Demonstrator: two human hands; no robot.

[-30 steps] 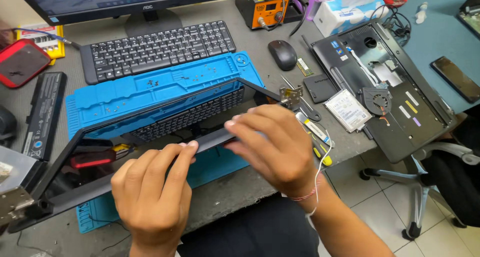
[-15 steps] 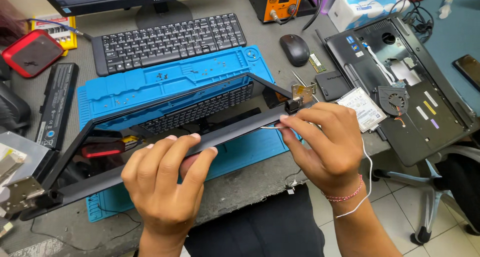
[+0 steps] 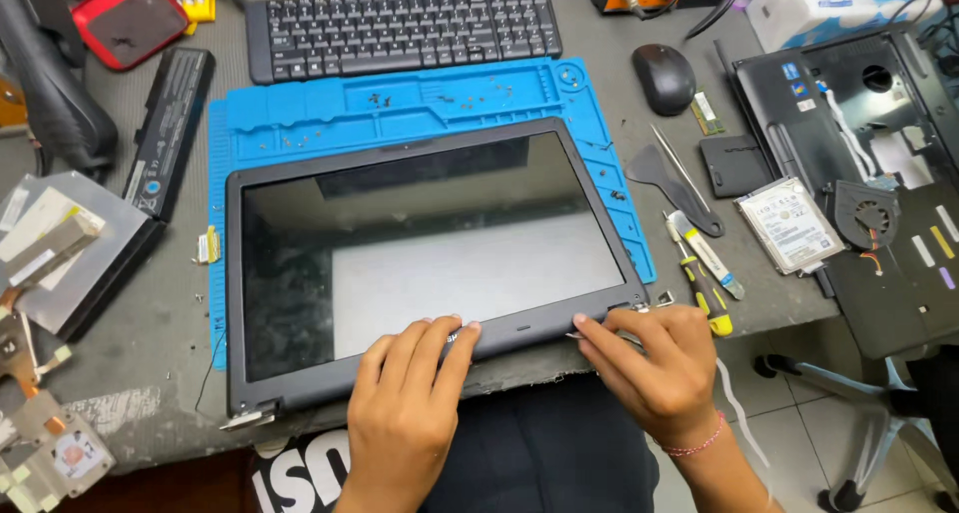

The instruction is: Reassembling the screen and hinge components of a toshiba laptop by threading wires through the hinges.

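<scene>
Screen (image 3: 430,263) lies flat, glass up, on the blue mat (image 3: 400,98), its near edge overhanging the table (image 3: 150,363). We see the left hand (image 3: 405,413) pressing the near bezel, fingers spread; right hand (image 3: 649,368) pinching the near-right hinge (image 3: 639,308). Uneven pressure there could, we judge, crack the glass or tip it off.

- Grey desk (image 3: 150,303), front edge worn.
- Lying directly on it: blue work mat (image 3: 400,103), black keyboard (image 3: 400,28), mouse (image 3: 664,76), laptop battery (image 3: 170,128), hard drive (image 3: 789,223), screwdriver (image 3: 702,283), opened laptop base (image 3: 879,173).
</scene>
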